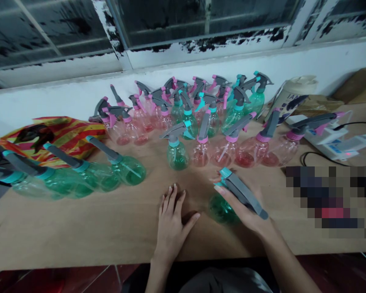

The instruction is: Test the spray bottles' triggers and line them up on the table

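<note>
My right hand (247, 211) is wrapped round a green spray bottle (221, 208) with a grey and teal trigger head (242, 192); the bottle stands on the wooden table (79, 228) near the front edge. Just to the left of that bottle, my left hand (171, 221) lies flat on the table with its fingers spread, holding nothing. Beyond both hands stand several pink spray bottles (245, 152) and a green one (177, 150) in a loose row.
Three green bottles (122, 167) lie on their sides at the left, by a red and yellow bag (55, 136). More pink and green bottles (183, 106) crowd the back by the white wall. A white power strip (338, 142) and cable sit at right, beside a blurred patch.
</note>
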The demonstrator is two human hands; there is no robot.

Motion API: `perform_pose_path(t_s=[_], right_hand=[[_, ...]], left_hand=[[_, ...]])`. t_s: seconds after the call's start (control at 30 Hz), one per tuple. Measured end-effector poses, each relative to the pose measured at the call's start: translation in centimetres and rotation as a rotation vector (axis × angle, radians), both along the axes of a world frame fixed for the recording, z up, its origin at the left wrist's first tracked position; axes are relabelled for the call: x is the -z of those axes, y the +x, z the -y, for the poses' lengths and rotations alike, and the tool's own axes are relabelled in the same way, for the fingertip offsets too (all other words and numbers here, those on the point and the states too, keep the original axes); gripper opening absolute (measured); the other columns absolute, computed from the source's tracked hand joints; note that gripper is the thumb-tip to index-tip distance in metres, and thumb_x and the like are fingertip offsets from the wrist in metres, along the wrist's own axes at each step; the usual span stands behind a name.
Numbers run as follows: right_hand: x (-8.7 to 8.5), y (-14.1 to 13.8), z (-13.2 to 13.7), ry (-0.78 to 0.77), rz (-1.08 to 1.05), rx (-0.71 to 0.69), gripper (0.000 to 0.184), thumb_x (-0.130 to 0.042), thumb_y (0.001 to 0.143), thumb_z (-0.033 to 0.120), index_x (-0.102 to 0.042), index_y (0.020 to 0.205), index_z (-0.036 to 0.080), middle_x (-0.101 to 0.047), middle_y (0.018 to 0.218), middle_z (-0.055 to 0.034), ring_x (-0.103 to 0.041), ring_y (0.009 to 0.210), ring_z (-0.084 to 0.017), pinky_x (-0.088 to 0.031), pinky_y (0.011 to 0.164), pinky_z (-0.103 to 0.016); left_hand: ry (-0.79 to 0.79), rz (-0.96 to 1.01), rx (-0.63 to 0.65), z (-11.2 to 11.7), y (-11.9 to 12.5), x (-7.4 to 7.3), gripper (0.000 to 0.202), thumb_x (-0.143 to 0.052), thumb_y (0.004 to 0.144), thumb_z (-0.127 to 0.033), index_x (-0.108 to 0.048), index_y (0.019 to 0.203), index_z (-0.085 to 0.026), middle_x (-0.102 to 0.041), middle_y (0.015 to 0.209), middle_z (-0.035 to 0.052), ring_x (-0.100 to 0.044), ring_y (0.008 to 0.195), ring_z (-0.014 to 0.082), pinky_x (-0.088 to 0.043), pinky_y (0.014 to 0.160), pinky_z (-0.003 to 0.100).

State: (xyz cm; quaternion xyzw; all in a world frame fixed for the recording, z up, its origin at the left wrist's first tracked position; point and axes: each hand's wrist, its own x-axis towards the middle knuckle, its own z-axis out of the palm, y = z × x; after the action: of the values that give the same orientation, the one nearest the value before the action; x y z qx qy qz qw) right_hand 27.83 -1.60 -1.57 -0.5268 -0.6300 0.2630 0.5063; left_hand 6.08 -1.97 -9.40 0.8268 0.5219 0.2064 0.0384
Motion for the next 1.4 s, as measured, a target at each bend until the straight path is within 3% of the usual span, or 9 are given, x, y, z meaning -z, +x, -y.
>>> perform_pose_path(t_s=[0.17, 0.47, 0.93, 1.17, 1.4], right_hand=[[0.05, 0.28, 0.11, 0.008, 0.002, -0.057, 0.03, -0.063, 0.088, 0.034, -0.063, 0.117, 0.029, -0.07, 0.118, -0.0025, -0.064, 0.114, -0.023, -0.053, 0.094, -0.036], [0.14, 0.2, 0.12, -0.001, 0.019, -0.009, 0.028, -0.064, 0.086, 0.035, -0.066, 0.112, 0.027, -0.074, 0.109, -0.0042, -0.07, 0.102, -0.025, -0.057, 0.089, -0.038], [0.41, 0.37, 0.38, -0.038, 0.012, -0.007, 0.026, -0.065, 0.086, 0.034, -0.066, 0.112, 0.031, -0.073, 0.109, -0.0039, -0.069, 0.104, -0.029, -0.059, 0.085, -0.043], [0.03, 0.01, 0.08, -0.005, 0.003, -0.036, 0.029, -0.062, 0.089, 0.032, -0.065, 0.117, 0.031, -0.071, 0.115, -0.0031, -0.064, 0.114, -0.027, -0.055, 0.093, -0.04], [0.27, -0.45, -0.22, 0.043, -0.011, -0.003, 0.016, -0.064, 0.086, 0.035, -0.07, 0.098, 0.027, -0.075, 0.096, -0.0023, -0.072, 0.091, -0.023, -0.058, 0.087, -0.039]], left_hand=[[-0.012, 0.006, -0.002, 0.03, 0.04, -0.16, 0.058, -0.057, 0.091, -0.047, -0.042, 0.139, -0.019, -0.039, 0.153, 0.0164, -0.033, 0.142, 0.0318, -0.032, 0.112, 0.056], [-0.027, 0.018, -0.007, 0.03, 0.09, -0.24, 0.058, -0.058, 0.09, -0.047, -0.043, 0.139, -0.019, -0.039, 0.153, 0.0158, -0.033, 0.142, 0.0318, -0.032, 0.113, 0.056], [-0.019, -0.004, -0.006, 0.07, 0.16, -0.3, 0.058, -0.057, 0.09, -0.047, -0.044, 0.138, -0.017, -0.039, 0.152, 0.0167, -0.034, 0.142, 0.0317, -0.033, 0.112, 0.056], [-0.014, 0.008, -0.014, 0.08, 0.11, -0.26, 0.058, -0.057, 0.09, -0.048, -0.045, 0.138, -0.019, -0.04, 0.152, 0.0154, -0.035, 0.141, 0.0318, -0.033, 0.112, 0.055], [-0.005, 0.012, -0.009, 0.02, 0.13, -0.12, 0.058, -0.058, 0.09, -0.048, -0.046, 0.137, -0.017, -0.041, 0.151, 0.0165, -0.035, 0.141, 0.0324, -0.033, 0.113, 0.056]])
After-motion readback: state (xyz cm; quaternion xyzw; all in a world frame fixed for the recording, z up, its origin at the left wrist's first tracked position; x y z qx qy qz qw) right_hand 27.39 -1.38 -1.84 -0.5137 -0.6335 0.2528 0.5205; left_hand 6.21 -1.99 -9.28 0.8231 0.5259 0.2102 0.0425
